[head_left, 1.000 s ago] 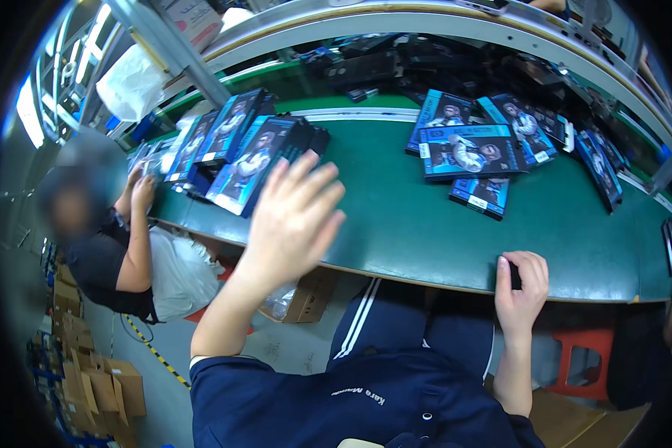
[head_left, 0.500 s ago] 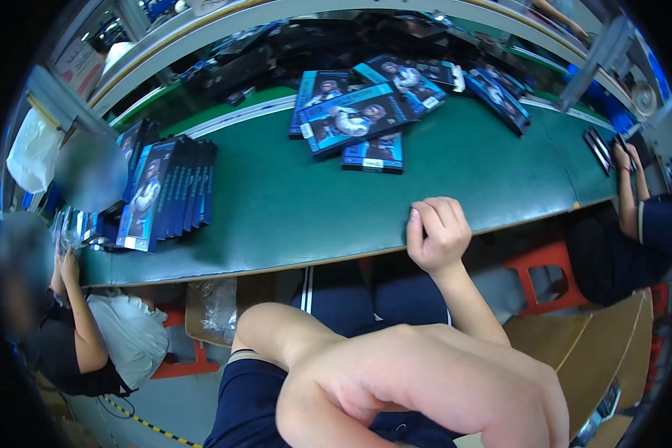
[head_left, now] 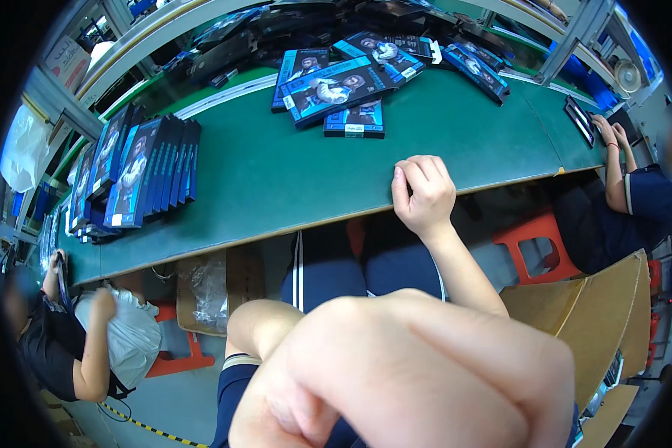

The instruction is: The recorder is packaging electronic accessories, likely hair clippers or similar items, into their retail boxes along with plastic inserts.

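Observation:
At the near edge of the green table [head_left: 269, 160], my right hand [head_left: 424, 190] rests with its fingers curled in a loose fist. Nothing shows in it. My left arm [head_left: 396, 366] is bent across the lower part of the view, very close and large; the fingers of that hand cannot be made out. Beyond my right hand lies a loose pile of flat black-and-blue boxes, with a printed box [head_left: 336, 89] on top and a smaller box end [head_left: 354, 121] under it. To the left stands a row of similar upright boxes [head_left: 138, 172].
Another box [head_left: 476, 72] lies at the back right, before a dark heap under the shelf rail. Co-workers sit left and right, a co-worker's hand [head_left: 608, 131] by dark flat items. A red stool [head_left: 537, 239] and open carton [head_left: 605, 321] stand right; another carton [head_left: 231, 291] is below.
The whole view has shifted, so the table and boxes sit higher and slightly left. My left arm looms larger. My right hand stays curled at the table edge. The left co-worker's hands have moved apart.

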Tool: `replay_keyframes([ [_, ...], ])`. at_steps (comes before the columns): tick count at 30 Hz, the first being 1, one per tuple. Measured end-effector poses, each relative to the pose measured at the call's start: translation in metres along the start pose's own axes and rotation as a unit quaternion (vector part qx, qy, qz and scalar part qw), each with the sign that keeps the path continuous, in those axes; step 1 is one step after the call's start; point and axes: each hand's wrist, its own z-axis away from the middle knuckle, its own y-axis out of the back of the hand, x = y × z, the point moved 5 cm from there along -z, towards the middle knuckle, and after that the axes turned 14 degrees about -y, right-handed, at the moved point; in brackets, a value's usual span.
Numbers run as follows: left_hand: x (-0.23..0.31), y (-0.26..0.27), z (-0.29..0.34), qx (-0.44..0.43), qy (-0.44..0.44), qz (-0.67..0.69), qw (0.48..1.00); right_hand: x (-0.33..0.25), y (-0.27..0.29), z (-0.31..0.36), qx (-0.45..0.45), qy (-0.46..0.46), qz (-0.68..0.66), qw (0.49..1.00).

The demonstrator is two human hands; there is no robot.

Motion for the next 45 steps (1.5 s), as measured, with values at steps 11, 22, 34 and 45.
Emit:
replay_keyframes([
  [11,0.011,-0.015,0.007,0.046,-0.022,-0.039,0.998,0.003,-0.002,0.005,0.024,0.042,0.027,0.998],
  [22,0.01,-0.008,0.007,0.028,0.03,-0.073,0.996,-0.003,-0.001,0.008,0.024,0.039,0.012,0.999],
  [34,0.072,0.2,0.188,0.044,0.53,-0.54,0.652,0.009,-0.006,0.019,0.089,0.113,0.028,0.989],
  [45,0.138,0.276,0.268,0.112,0.395,-0.836,0.364,0.014,-0.006,0.022,0.109,0.128,0.042,0.985],
])
